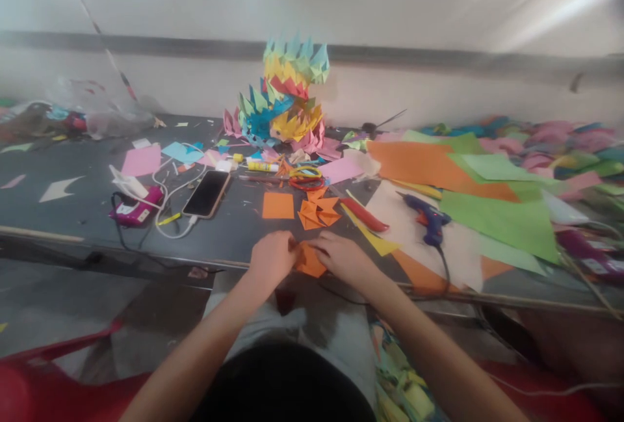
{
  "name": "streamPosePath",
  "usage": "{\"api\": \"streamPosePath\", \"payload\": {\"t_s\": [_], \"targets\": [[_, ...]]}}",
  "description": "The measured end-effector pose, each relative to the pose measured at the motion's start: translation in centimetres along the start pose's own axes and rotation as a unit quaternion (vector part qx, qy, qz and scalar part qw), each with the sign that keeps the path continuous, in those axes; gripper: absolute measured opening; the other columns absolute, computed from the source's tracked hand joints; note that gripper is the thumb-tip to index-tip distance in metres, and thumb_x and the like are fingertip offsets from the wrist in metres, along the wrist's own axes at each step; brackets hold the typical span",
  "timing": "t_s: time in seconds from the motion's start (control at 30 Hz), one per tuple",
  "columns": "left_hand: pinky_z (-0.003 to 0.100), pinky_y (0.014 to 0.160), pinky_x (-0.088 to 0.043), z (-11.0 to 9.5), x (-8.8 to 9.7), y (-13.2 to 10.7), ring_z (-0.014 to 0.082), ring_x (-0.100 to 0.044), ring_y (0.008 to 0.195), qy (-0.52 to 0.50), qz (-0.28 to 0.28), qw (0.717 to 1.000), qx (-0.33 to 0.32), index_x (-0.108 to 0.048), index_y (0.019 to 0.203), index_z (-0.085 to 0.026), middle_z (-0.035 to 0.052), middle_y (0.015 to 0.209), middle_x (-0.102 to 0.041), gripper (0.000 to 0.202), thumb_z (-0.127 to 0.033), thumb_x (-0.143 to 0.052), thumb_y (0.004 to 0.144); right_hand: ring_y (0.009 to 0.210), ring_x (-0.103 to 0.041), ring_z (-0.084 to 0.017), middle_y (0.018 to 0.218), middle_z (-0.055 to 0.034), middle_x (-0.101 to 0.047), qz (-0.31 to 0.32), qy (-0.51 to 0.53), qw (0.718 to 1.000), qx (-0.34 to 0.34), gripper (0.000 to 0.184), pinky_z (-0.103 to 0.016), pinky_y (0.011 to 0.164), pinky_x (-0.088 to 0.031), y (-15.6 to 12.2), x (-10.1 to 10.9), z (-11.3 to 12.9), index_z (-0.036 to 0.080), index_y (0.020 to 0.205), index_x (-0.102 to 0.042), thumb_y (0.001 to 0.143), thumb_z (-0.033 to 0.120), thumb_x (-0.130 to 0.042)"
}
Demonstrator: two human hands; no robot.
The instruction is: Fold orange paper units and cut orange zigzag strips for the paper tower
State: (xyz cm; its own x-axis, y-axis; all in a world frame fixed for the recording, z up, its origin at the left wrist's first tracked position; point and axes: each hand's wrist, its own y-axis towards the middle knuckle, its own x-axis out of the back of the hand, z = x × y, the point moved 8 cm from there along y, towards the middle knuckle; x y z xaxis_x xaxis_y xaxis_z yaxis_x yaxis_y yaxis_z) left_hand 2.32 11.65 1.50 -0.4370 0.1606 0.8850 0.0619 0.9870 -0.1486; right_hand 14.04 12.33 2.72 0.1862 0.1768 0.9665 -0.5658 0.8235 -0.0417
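Observation:
Between my two hands, at the table's front edge, is a piece of orange paper (311, 261). My left hand (273, 258) pinches its left side with curled fingers. From the other side, my right hand (345, 257) presses its fingers on the paper's upper right part. Just beyond them lie a flat orange paper square (278, 205) and several folded orange paper pieces (318, 211). A red-handled cutter (364, 214) rests to the right of these pieces.
A glue gun (429, 217) lies on white paper at right, beside green sheets (502, 220) and an orange sheet (424, 165). At left are a charging phone (207, 194) and a purple power strip (139, 206). Colourful folded-paper models (285, 106) stand at the back.

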Motion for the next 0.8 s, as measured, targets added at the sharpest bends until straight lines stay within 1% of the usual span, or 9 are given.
{"api": "streamPosePath", "payload": {"t_s": [0.03, 0.1, 0.2, 0.27, 0.37, 0.53, 0.6, 0.7, 0.8], "targets": [[0.025, 0.057, -0.038, -0.1, 0.0, -0.1, 0.0171, -0.060, 0.071, 0.004, -0.005, 1.000, 0.000, -0.060, 0.078, -0.023, 0.0007, 0.079, -0.065, 0.016, -0.036, -0.052, 0.082, 0.080, -0.060, -0.014, 0.096, -0.0059, -0.062, -0.002, -0.005, 1.000, 0.007, 0.028, -0.023, 0.069, -0.042, 0.0, -0.2, 0.0, 0.020, 0.108, -0.062, 0.087, 0.016, -0.044], [0.025, 0.057, -0.038, -0.7, 0.2, -0.3, 0.0169, -0.060, 0.072, 0.017, -0.027, 0.999, -0.020, -0.059, 0.079, -0.022, 0.0003, 0.080, -0.065, 0.015, -0.033, -0.051, 0.083, 0.079, -0.060, -0.014, 0.095, -0.0059, -0.061, -0.006, -0.009, 1.000, 0.011, 0.030, -0.023, 0.070, -0.044, -0.2, -0.4, -0.2, 0.020, 0.110, -0.062, 0.087, 0.017, -0.044], [0.025, 0.060, -0.040, -1.8, 0.3, -0.7, 0.0167, -0.060, 0.076, 0.059, -0.063, 0.993, -0.085, -0.059, 0.081, -0.020, 0.0015, 0.083, -0.063, 0.013, -0.026, -0.048, 0.085, 0.079, -0.060, -0.014, 0.093, -0.0056, -0.061, -0.015, -0.010, 1.000, 0.023, 0.030, -0.023, 0.070, -0.045, -0.3, -0.6, -0.1, 0.021, 0.111, -0.061, 0.088, 0.018, -0.043], [0.025, 0.063, -0.041, -2.4, 0.1, -1.0, 0.0166, -0.059, 0.079, 0.083, -0.068, 0.985, -0.134, -0.060, 0.081, -0.019, 0.0025, 0.084, -0.062, 0.013, -0.023, -0.048, 0.085, 0.079, -0.061, -0.014, 0.093, -0.0055, -0.061, -0.024, -0.013, 0.999, 0.031, 0.029, -0.023, 0.070, -0.045, -0.3, -0.6, 0.0, 0.021, 0.111, -0.061, 0.088, 0.019, -0.044], [0.025, 0.066, -0.043, -2.9, -0.3, -1.3, 0.0161, -0.058, 0.081, 0.091, -0.057, 0.975, -0.196, -0.062, 0.083, -0.018, 0.0030, 0.086, -0.060, 0.014, -0.024, -0.049, 0.086, 0.077, -0.060, -0.014, 0.093, -0.0053, -0.061, -0.035, -0.018, 0.999, 0.033, 0.029, -0.022, 0.069, -0.046, -0.3, -0.7, 0.0, 0.021, 0.112, -0.061, 0.089, 0.022, -0.043], [0.028, 0.072, -0.046, -2.9, -0.3, -1.8, 0.0173, -0.056, 0.086, 0.107, -0.059, 0.953, -0.276, -0.064, 0.090, -0.019, 0.0046, 0.091, -0.060, 0.018, -0.026, -0.047, 0.087, 0.080, -0.059, -0.014, 0.091, -0.0069, -0.060, -0.021, -0.032, 0.998, 0.049, 0.034, -0.022, 0.070, -0.046, -0.3, -0.9, 0.4, 0.018, 0.117, -0.058, 0.089, 0.019, -0.040], [0.030, 0.076, -0.045, -2.8, -0.3, -2.4, 0.0184, -0.056, 0.092, 0.116, -0.066, 0.938, -0.321, -0.063, 0.097, -0.018, 0.0061, 0.099, -0.061, 0.022, -0.025, -0.045, 0.089, 0.080, -0.060, -0.014, 0.091, -0.0067, -0.060, -0.015, -0.018, 0.999, 0.032, 0.035, -0.022, 0.070, -0.046, -0.2, -0.7, 0.4, 0.019, 0.117, -0.059, 0.088, 0.017, -0.040], [0.032, 0.080, -0.044, -2.4, -0.2, -3.5, 0.0190, -0.054, 0.103, 0.117, -0.073, 0.915, -0.380, -0.060, 0.108, -0.017, 0.0071, 0.112, -0.061, 0.028, -0.024, -0.040, 0.090, 0.083, -0.060, -0.014, 0.097, -0.0062, -0.062, -0.018, 0.018, 1.000, -0.005, 0.035, -0.023, 0.074, -0.046, -0.1, -0.2, 0.3, 0.021, 0.112, -0.062, 0.085, 0.015, -0.041], [0.033, 0.083, -0.042, -1.6, 0.0, -4.2, 0.0177, -0.052, 0.109, 0.105, -0.076, 0.906, -0.404, -0.058, 0.111, -0.017, 0.0057, 0.113, -0.063, 0.030, -0.025, -0.038, 0.091, 0.089, -0.060, -0.015, 0.102, -0.0064, -0.063, -0.016, 0.052, 0.998, -0.015, 0.034, -0.024, 0.079, -0.045, 0.1, 0.3, 0.3, 0.021, 0.108, -0.065, 0.084, 0.014, -0.041]]}}
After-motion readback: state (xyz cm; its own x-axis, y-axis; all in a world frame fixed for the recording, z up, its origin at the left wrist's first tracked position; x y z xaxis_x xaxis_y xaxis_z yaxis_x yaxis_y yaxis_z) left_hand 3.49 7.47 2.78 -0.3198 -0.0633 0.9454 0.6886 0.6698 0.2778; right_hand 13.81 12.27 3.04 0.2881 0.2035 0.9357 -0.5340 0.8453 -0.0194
